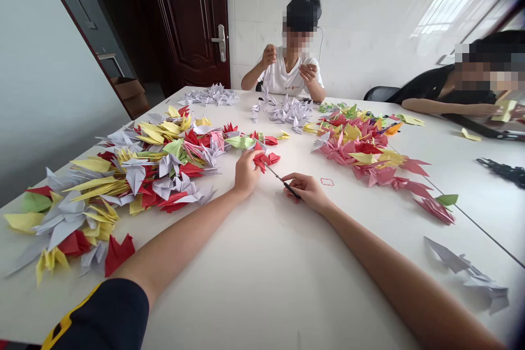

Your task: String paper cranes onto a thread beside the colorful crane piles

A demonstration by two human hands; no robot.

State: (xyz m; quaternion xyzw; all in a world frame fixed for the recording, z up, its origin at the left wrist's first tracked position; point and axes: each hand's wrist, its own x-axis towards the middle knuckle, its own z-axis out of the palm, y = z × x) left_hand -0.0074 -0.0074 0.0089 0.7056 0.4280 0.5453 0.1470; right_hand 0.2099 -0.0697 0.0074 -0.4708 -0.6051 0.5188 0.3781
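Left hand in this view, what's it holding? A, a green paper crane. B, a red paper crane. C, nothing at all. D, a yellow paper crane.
B. The left hand is closed on a red paper crane, while the right hand grips a thin black-handled tool.

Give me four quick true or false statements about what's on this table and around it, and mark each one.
The left hand holds a red paper crane. True.
The right hand is empty. False: it holds a thin black-handled tool.
The door is white. False: it is dark reddish-brown with a metal handle.
The person in the white T-shirt has both hands raised. True.
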